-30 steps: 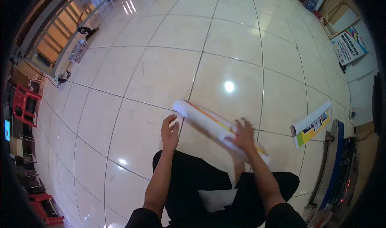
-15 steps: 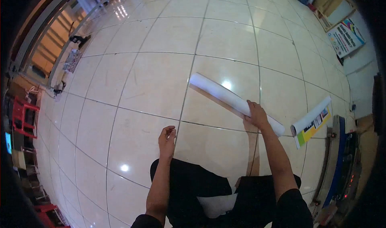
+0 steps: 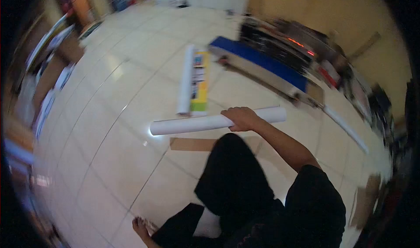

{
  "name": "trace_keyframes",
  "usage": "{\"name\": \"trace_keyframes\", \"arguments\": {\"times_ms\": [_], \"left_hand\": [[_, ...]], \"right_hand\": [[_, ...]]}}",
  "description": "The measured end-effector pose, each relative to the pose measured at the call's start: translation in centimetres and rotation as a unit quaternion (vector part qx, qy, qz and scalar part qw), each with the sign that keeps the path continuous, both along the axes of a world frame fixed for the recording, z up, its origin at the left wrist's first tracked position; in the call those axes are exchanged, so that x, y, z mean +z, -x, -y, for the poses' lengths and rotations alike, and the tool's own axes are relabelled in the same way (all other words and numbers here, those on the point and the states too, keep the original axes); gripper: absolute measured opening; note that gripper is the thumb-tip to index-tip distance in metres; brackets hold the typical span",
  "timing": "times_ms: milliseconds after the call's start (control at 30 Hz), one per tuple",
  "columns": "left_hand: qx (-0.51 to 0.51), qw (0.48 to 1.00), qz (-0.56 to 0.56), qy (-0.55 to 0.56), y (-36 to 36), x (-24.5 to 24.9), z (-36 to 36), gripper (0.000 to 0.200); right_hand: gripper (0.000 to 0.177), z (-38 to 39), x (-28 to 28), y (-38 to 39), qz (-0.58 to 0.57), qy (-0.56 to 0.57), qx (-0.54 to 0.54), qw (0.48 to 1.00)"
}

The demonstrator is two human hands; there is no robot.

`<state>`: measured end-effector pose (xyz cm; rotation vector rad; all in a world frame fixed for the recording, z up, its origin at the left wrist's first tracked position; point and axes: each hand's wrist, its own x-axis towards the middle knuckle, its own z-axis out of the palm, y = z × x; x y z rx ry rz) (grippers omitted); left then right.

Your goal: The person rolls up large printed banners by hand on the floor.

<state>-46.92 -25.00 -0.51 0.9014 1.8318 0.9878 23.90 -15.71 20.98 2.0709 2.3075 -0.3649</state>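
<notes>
My right hand (image 3: 240,118) is wrapped from above around a long white paper roll (image 3: 188,125). The roll lies crosswise in front of my knee, and a brown shadow shows apart from it on the floor, so it appears raised. My left hand (image 3: 141,228) is low at the lower left, beside my other knee and away from the roll; its fingers are blurred. Just beyond the held roll, a second white roll (image 3: 186,79) lies on the tiles, with a printed yellow and green sheet (image 3: 200,82) along its right side.
White floor tiles (image 3: 109,130) surround me. A long blue-topped machine (image 3: 262,64) stands at the upper right, with dark equipment showing red lights (image 3: 302,46) behind it. A thin white tube (image 3: 345,127) lies to the right. Boards and sheets (image 3: 57,68) lean at the left.
The view has swung to the right. My right hand still grips the paper roll, which has come up off the floor. My left hand now appears lower in view.
</notes>
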Motion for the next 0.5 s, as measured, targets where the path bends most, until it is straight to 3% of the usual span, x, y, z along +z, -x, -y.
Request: {"name": "trace_keyframes", "arguments": {"times_ms": [67,100,133,167,233,267,300,333,367,400,500], "left_hand": [[-0.046,0.998,-0.021,0.043,0.7,-0.8,-0.8,0.026],[-0.091,0.993,-0.065,0.031,-0.6,0.6,-0.6,0.040],[-0.113,0.989,-0.095,0.030,-1.2,1.4,-1.6,0.040],[-0.201,0.966,-0.165,-0.016,-2.4,3.3,-2.2,0.039],[-0.241,0.932,-0.247,-0.108,-6.4,5.9,-5.0,0.040],[-0.254,0.925,-0.257,-0.117,-9.3,8.6,-6.6,0.035],[-0.262,0.928,-0.241,-0.112,-13.6,11.1,-8.7,0.031],[-0.269,0.931,-0.219,-0.113,-18.2,13.3,-10.6,0.026],[-0.287,0.930,-0.195,-0.118,-22.6,15.0,-11.9,0.022],[-0.311,0.924,-0.167,-0.146,-27.1,16.1,-13.0,0.022],[-0.424,0.868,-0.130,-0.224,-40.4,17.9,-14.9,0.020]], "right_hand": [[0.060,8.4,-1.8,-6.7,0.003,-0.020,-0.086,0.996],[0.062,12.3,-3.5,-10.2,0.004,-0.037,-0.121,0.992],[0.062,16.0,-5.2,-12.4,0.005,-0.036,-0.146,0.989],[0.064,20.0,-7.3,-14.3,0.027,-0.017,-0.177,0.984],[0.067,27.8,-13.4,-19.2,0.030,-0.001,-0.204,0.979],[0.068,32.1,-16.5,-21.6,0.010,-0.010,-0.203,0.979],[0.066,35.4,-16.1,-22.8,-0.020,0.002,-0.247,0.969],[0.062,38.7,-15.8,-24.1,0.021,-0.068,-0.261,0.963],[0.072,41.7,-16.0,-25.6,-0.018,-0.060,-0.343,0.937],[0.089,44.9,-19.6,-27.2,0.165,-0.037,-0.403,0.900],[0.094,44.0,-15.8,-25.1,0.134,-0.064,-0.515,0.844]]}}
